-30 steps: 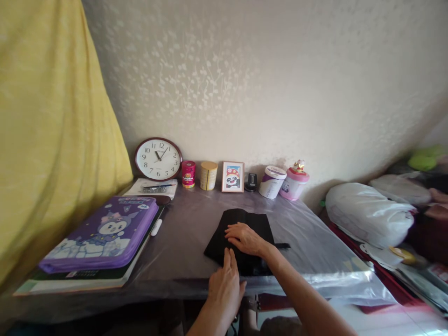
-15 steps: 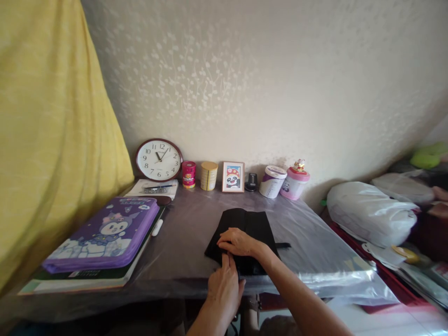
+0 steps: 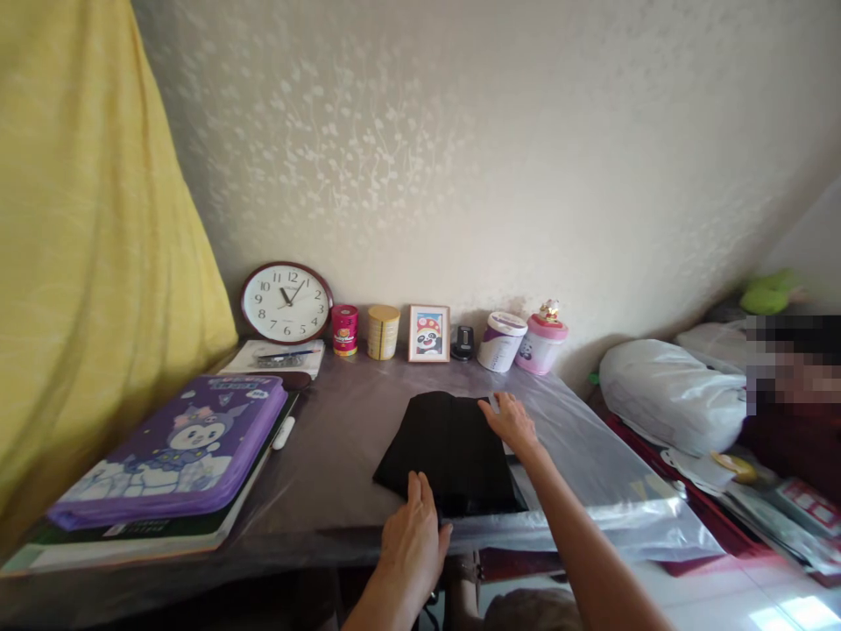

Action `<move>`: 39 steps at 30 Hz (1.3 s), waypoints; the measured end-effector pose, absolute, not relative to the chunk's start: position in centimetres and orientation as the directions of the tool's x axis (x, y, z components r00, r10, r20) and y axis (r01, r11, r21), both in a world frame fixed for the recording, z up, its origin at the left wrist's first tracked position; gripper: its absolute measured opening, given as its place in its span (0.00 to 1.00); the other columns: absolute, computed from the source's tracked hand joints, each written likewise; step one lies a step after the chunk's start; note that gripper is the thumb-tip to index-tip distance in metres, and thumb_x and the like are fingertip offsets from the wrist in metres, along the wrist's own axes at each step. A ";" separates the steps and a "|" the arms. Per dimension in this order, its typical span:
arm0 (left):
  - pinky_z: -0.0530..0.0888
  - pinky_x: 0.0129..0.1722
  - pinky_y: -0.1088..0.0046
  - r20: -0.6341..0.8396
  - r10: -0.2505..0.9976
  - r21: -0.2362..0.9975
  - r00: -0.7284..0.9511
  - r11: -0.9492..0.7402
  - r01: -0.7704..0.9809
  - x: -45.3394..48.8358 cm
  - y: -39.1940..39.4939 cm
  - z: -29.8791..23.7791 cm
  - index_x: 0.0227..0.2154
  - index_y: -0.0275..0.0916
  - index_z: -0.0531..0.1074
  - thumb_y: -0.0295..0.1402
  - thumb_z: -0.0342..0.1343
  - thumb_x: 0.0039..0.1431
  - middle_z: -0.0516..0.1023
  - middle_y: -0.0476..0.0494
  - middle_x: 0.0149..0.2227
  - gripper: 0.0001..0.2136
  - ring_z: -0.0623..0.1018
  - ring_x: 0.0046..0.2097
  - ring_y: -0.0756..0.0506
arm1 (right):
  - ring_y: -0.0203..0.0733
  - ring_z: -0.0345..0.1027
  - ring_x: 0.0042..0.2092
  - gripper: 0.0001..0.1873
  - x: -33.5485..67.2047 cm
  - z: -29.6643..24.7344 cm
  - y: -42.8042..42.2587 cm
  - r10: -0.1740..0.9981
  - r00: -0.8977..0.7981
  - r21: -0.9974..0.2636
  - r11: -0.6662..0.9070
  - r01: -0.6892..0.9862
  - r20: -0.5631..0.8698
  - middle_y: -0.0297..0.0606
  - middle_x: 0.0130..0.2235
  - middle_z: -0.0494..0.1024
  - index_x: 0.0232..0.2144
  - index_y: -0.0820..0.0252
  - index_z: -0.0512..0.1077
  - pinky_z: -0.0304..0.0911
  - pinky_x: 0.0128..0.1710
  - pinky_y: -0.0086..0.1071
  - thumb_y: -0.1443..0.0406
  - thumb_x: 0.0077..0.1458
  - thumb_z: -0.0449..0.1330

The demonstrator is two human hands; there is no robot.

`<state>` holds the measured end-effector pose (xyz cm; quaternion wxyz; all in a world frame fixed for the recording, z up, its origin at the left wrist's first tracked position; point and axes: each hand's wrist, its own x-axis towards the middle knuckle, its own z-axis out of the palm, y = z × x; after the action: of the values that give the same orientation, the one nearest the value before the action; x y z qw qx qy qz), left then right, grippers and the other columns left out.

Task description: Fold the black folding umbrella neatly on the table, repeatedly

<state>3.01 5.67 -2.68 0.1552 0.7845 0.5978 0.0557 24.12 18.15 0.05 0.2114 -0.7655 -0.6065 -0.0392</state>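
Observation:
A black, flat, folded cloth item (image 3: pixel 443 447) lies on the table near its front edge; its exact kind is hard to tell. My left hand (image 3: pixel 415 526) rests at the near left part of the black cloth, fingers stretched out over its front edge and thumb apart. At its far right corner, my right hand (image 3: pixel 512 421) touches the edge with fingers extended. Neither hand grips anything visibly. The cloth's underside is hidden.
Left on the table (image 3: pixel 328 438) lies a purple cartoon case (image 3: pixel 184 451) on books, with a white marker (image 3: pixel 284 433) beside it. Along the wall stand a clock (image 3: pixel 287 303), cans, a framed picture (image 3: pixel 429 334) and tubs. White bags (image 3: pixel 670 394) and a person are at right.
My right hand has moved from the middle of the black cloth to its far right corner. My left hand stays near the front edge. The strap at the right no longer shows.

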 end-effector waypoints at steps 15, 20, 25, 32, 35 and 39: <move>0.72 0.43 0.70 -0.088 0.952 0.285 0.292 -0.257 0.924 3.2 5.6 -3.2 0.60 0.24 0.48 0.32 0.45 0.58 0.55 0.26 0.60 0.28 0.73 0.49 0.40 | 0.36 0.65 0.22 0.09 24.1 1.6 16.1 0.966 0.111 -0.669 -0.243 0.702 -0.234 0.35 0.21 0.70 0.23 0.62 0.68 0.62 0.18 0.28 0.62 0.47 0.59; 0.72 0.43 0.71 -0.103 0.958 0.342 0.269 -0.220 0.914 3.1 5.7 -2.7 0.62 0.26 0.40 0.32 0.47 0.57 0.57 0.27 0.60 0.33 0.74 0.48 0.41 | 0.33 0.65 0.24 0.10 22.9 1.8 16.4 0.991 -0.001 -0.856 -0.116 0.504 -0.135 0.33 0.23 0.73 0.25 0.63 0.70 0.57 0.20 0.23 0.60 0.49 0.56; 0.72 0.44 0.71 -0.133 0.954 0.339 0.270 -0.212 0.917 3.1 5.9 -2.4 0.62 0.30 0.42 0.32 0.48 0.57 0.56 0.30 0.60 0.32 0.74 0.49 0.41 | 0.33 0.66 0.24 0.12 20.6 1.9 16.7 0.992 -0.050 -0.955 -0.094 0.281 -0.113 0.33 0.24 0.75 0.29 0.63 0.72 0.58 0.21 0.23 0.58 0.49 0.58; 0.71 0.45 0.71 -0.147 0.951 0.305 0.274 -0.220 0.927 2.9 5.9 -2.4 0.61 0.28 0.47 0.32 0.47 0.57 0.56 0.30 0.61 0.30 0.73 0.50 0.41 | 0.34 0.67 0.24 0.09 17.7 0.6 18.4 0.991 -0.082 -0.987 -0.089 0.133 -0.101 0.33 0.22 0.74 0.27 0.64 0.72 0.62 0.24 0.26 0.61 0.48 0.59; 0.72 0.44 0.70 -0.168 0.947 0.301 0.274 -0.215 0.929 2.9 6.0 -2.2 0.60 0.28 0.50 0.32 0.47 0.58 0.55 0.30 0.61 0.28 0.73 0.50 0.40 | 0.34 0.67 0.24 0.10 17.0 0.0 18.9 0.993 -0.062 -0.984 -0.091 0.156 -0.102 0.33 0.21 0.73 0.25 0.64 0.71 0.62 0.24 0.25 0.61 0.48 0.60; 0.73 0.43 0.67 -0.186 0.947 0.299 0.264 -0.201 0.933 2.7 6.1 -2.4 0.59 0.27 0.51 0.32 0.47 0.58 0.55 0.29 0.61 0.28 0.75 0.48 0.40 | 0.34 0.67 0.25 0.10 16.3 -0.5 19.0 0.990 -0.052 -0.974 -0.121 0.193 -0.133 0.33 0.21 0.73 0.24 0.63 0.71 0.61 0.24 0.25 0.61 0.48 0.59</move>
<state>2.72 6.06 -2.36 0.1780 0.7746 0.6065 0.0194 16.29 19.04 -0.46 0.4007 -0.5597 -0.5283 0.4971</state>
